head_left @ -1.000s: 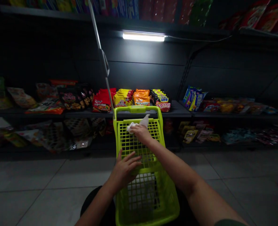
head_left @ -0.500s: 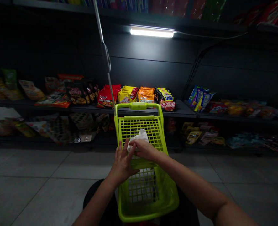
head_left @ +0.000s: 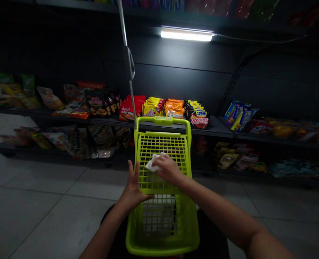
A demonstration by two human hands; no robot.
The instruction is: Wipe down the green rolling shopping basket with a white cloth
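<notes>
A lime-green plastic shopping basket point(head_left: 162, 250) with grid walls stands in front of me, tilted, its carrying handle point(head_left: 162, 121) at the far end. My right hand point(head_left: 168, 169) is closed round a crumpled white wipe point(head_left: 152, 163), cloth or paper I cannot tell, held against the upper grid panel. Beside the basket's left edge is my left hand point(head_left: 133, 189), fingers spread upward and thumb reaching across the panel's lower bar. Nothing shows in its grasp.
Behind the basket, a dark shelf point(head_left: 215, 126) carries red, yellow, orange and black snack packets point(head_left: 174, 108). More bags lie on the lower shelf. A thin metal pole point(head_left: 129, 64) rises at the basket's far left corner. A lamp point(head_left: 186, 35) glows above the tiled floor point(head_left: 51, 216).
My left hand has moved left, away from the wipe, to the basket's edge. The wipe in my right hand is more bunched and has shifted over the grid. The view has turned slightly left.
</notes>
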